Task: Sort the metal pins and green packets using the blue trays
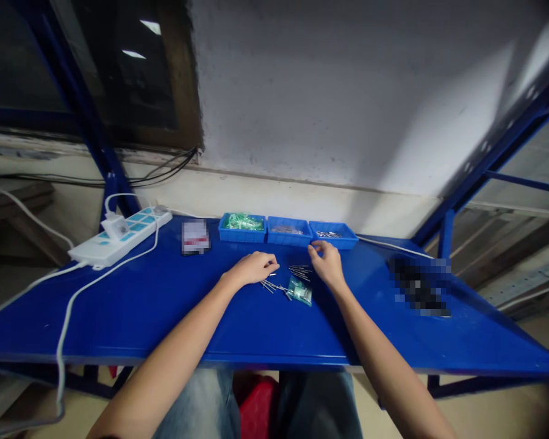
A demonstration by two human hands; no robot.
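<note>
My left hand (253, 268) rests low over the blue table (178, 323), its fingers curled together beside a loose group of thin metal pins (268, 285). What it grips, if anything, is too small to name. In front of the right blue bin (345, 243), my right hand (328, 263) has thumb and fingers drawn into a pinch; any content is not visible. Between the hands lie more thin metal pins (299, 274) and a small clear-green plastic packet (301, 291). The right bin contains slim metal pieces (328, 234).
A middle blue bin (289, 239) holds small greyish parts; a left one (242, 236) holds green packets. At left are a white power strip (123, 238), its cable and a blurred-out flat item (195, 236). A blurred dark object (418, 285) lies at right. A wall stands behind.
</note>
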